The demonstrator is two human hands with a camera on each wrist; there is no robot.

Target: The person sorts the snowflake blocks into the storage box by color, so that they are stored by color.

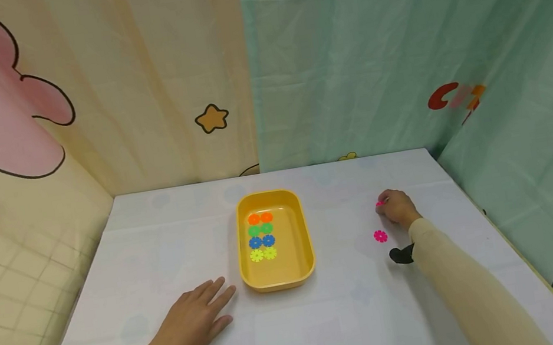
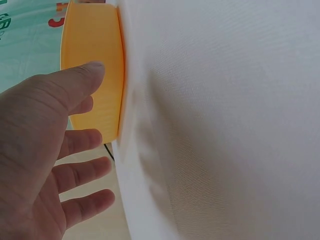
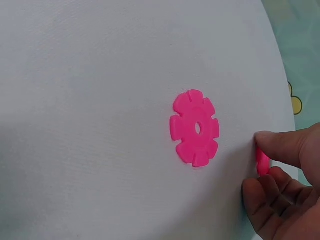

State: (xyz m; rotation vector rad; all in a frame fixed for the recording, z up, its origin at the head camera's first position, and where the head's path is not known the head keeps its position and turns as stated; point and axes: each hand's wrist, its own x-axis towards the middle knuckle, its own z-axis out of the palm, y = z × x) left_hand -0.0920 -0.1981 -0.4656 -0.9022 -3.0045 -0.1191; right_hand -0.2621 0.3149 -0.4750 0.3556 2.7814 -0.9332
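My right hand (image 1: pixel 397 208) pinches a pink snowflake disc (image 3: pixel 263 161) between thumb and fingers, at the right side of the table. A second pink snowflake disc (image 1: pixel 380 236) lies flat on the cloth just nearer to me. Left of centre, my left hand (image 1: pixel 191 321) is spread with straight fingers and holds nothing. It is beside the near left corner of a yellow tray (image 1: pixel 298 264), apart from it. Inside the tray lie pairs of discs in rows: orange (image 1: pixel 254 219), green (image 1: pixel 266 229), blue (image 1: pixel 255 242) and yellow (image 1: pixel 270 253).
A white cloth covers the table (image 1: pixel 341 318). Printed curtains (image 1: pixel 325 70) hang behind it and at both sides. A black strap end (image 1: pixel 401 255) sticks out from the right sleeve, near the loose pink disc.
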